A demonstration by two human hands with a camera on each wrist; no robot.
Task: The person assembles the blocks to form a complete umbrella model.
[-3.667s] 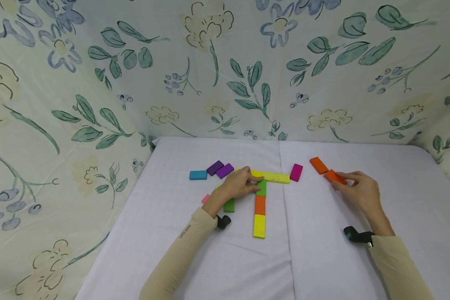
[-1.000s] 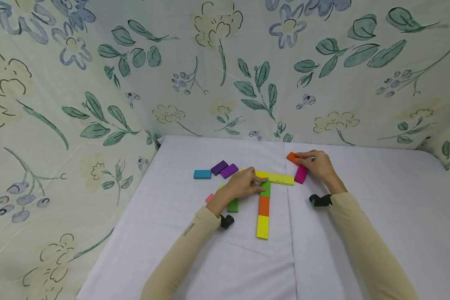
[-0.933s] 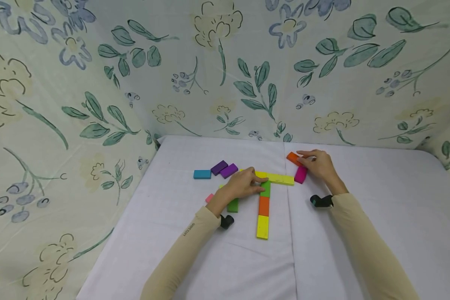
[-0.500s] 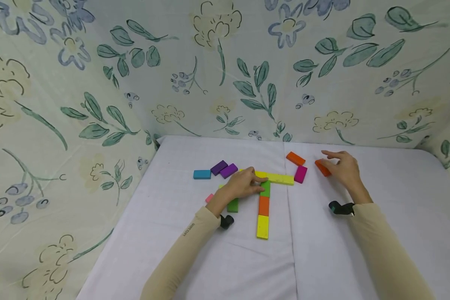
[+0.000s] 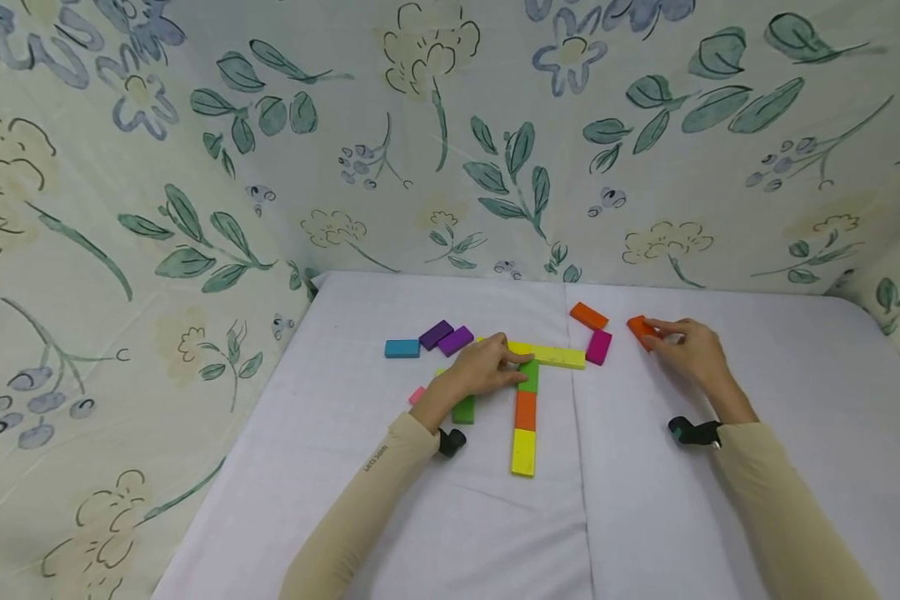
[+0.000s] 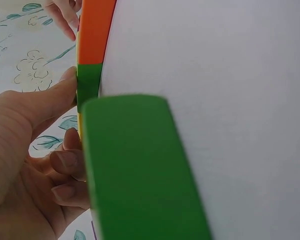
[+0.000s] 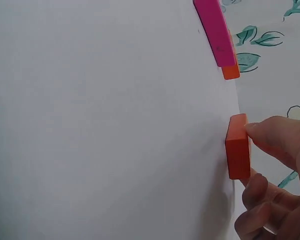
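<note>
My right hand [image 5: 693, 354] pinches an orange block [image 5: 640, 332] between thumb and fingers, at the right of the blocks; in the right wrist view this orange block [image 7: 238, 152] stands at an angle to the cloth. My left hand [image 5: 487, 367] rests on the middle of the layout, index finger and thumb touching where the yellow row [image 5: 558, 357] meets a green block [image 5: 528, 377]. Below that, an orange block [image 5: 525, 410] and a yellow block [image 5: 523, 452] continue the column towards me. A magenta block [image 5: 598, 347] touches the row's right end, and another orange block [image 5: 588, 316] lies just beyond it.
On the left lie a blue block [image 5: 402, 348] and two purple blocks [image 5: 437, 334]. A pink block [image 5: 417, 395] and a green block [image 5: 462, 410] lie partly behind my left hand and wrist. White cloth [image 5: 645, 517] covers the table; flowered cloth hangs behind.
My right hand let go of one orange block beyond the magenta one, moved right and took hold of the second orange block. My left hand has stayed in place.
</note>
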